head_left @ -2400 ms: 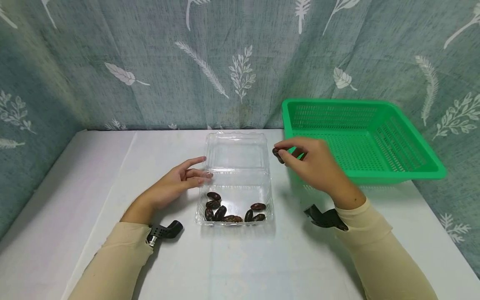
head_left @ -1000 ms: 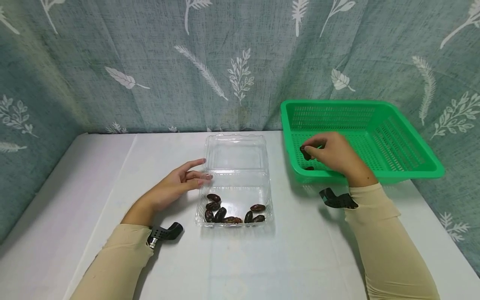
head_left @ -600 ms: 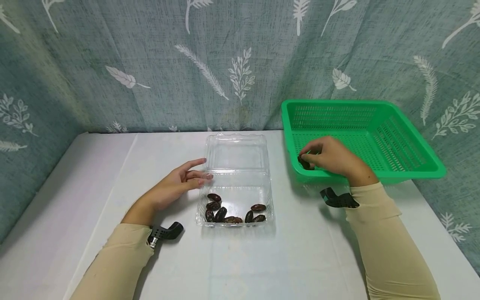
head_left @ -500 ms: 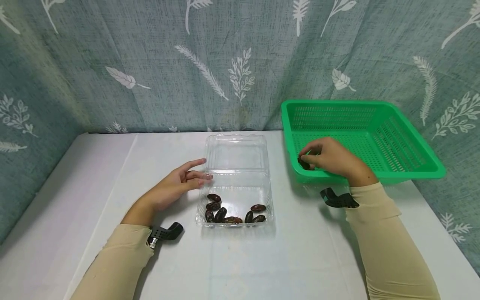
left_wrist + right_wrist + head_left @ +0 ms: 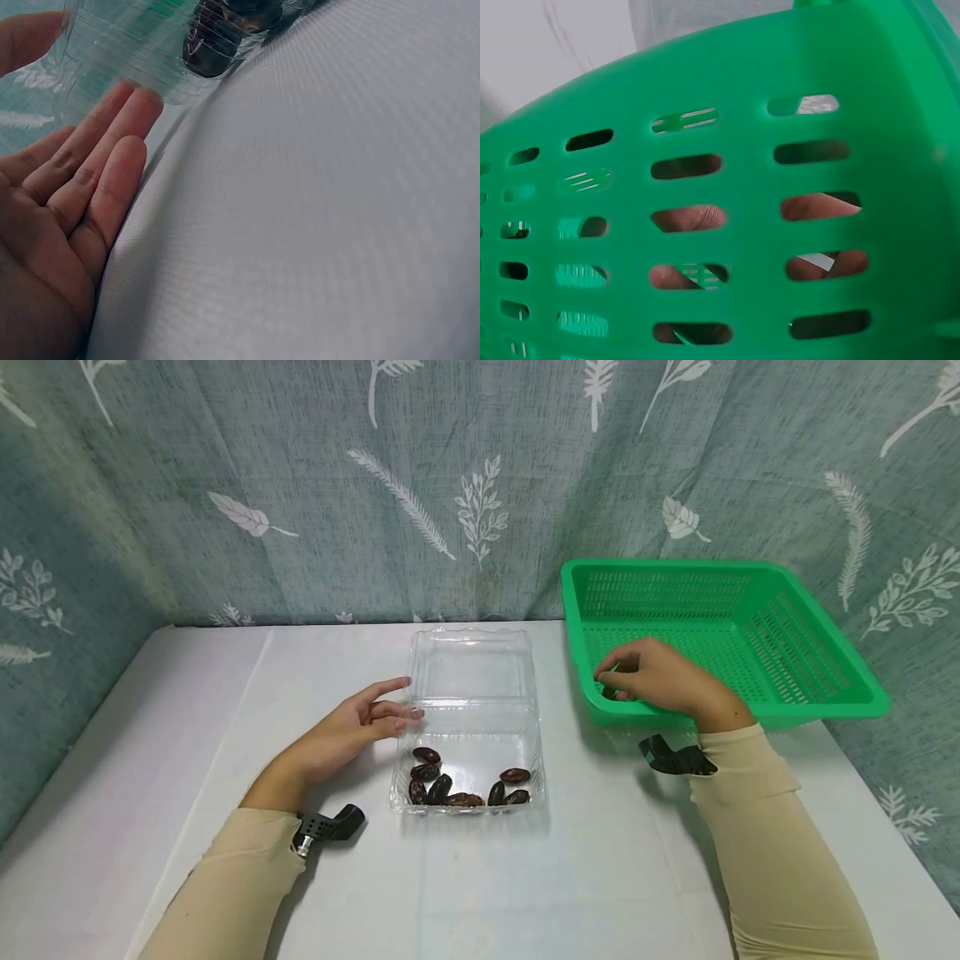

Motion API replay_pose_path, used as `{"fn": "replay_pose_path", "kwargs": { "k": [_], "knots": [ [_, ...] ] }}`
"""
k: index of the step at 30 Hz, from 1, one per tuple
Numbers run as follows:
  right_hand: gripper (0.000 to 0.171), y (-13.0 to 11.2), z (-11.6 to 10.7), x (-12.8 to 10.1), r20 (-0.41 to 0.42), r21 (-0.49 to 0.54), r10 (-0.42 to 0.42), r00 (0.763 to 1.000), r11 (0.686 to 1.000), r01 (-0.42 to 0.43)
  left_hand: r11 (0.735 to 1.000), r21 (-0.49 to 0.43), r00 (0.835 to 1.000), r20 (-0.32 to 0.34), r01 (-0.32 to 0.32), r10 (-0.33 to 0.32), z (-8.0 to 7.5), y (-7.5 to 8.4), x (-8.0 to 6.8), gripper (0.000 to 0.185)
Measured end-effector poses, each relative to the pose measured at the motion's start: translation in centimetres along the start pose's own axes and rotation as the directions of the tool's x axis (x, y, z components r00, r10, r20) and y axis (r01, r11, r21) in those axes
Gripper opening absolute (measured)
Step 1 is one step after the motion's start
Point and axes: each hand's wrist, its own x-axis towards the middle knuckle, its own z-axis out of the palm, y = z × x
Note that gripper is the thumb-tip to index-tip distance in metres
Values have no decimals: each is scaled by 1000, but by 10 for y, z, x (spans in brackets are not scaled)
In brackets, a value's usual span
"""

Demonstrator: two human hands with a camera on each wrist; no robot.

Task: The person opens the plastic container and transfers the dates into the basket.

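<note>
My left hand (image 5: 347, 727) rests with loosely extended fingers at the left side of a clear hinged plastic container (image 5: 480, 727). In the left wrist view its fingers (image 5: 124, 127) touch the clear wall. Several dark brown dates (image 5: 439, 788) lie along the near edge of the container's base. My right hand (image 5: 660, 677) reaches over the near rim into a green plastic basket (image 5: 810, 710), fingers bent down near its left end. A small dark patch, a date (image 5: 609, 694), shows below the fingertips. In the right wrist view fingers (image 5: 694, 218) show apart through the slots; the basket wall hides the rest.
The container's lid (image 5: 472, 664) lies folded back, away from me. A white cloth (image 5: 480, 885) covers the table. Behind it hangs a grey-green leaf-patterned curtain (image 5: 300, 485). Black wrist cameras (image 5: 330, 824) stick out below both hands.
My right hand has carried the dates from beside the container into the basket and lowered. No date shows between thumb and finger any more. The left hand stays at the container.
</note>
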Motion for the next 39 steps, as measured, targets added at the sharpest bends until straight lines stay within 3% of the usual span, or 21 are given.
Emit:
{"fn": "replay_pose_path", "kwargs": {
  "k": [8, 12, 16, 19, 25, 28, 34, 39],
  "knots": [
    [28, -2, -2, 0, -30, 22, -13, 999, 1000, 14, 1000, -1, 1000, -1, 8, -8, 0, 1, 1, 68],
    [31, -7, -3, -3, -98, 9, -47, 994, 999, 48, 1000, 12, 1000, -8, 6, -6, -1, 1, 1, 67],
    [31, -18, 0, -11, -200, -48, -106, 974, 994, 99, 1000, -1, 1000, -3, 11, -11, -1, -1, 2, 67],
    [27, -27, 5, -16, -299, -92, -177, 938, 983, 157, 1000, -8, 1000, 3, 22, -22, 0, -2, 1, 68],
    [16, -45, 13, -23, -465, -132, -331, 821, 943, 305, 1000, 8, 1000, -12, 20, -20, 0, -3, 1, 68],
    [13, -53, 18, -28, -470, -123, -380, 797, 922, 367, 1000, 1, 1000, -6, 21, -21, 0, -3, 1, 68],
    [11, -66, 30, -33, -423, -82, -454, 784, 881, 466, 1000, 3, 1000, -11, 23, -23, 0, -3, 0, 68],
    [13, -74, 41, -35, -329, -52, -489, 808, 863, 502, 1000, -7, 1000, -8, 17, -17, 0, -2, 1, 68]
  ]
}}
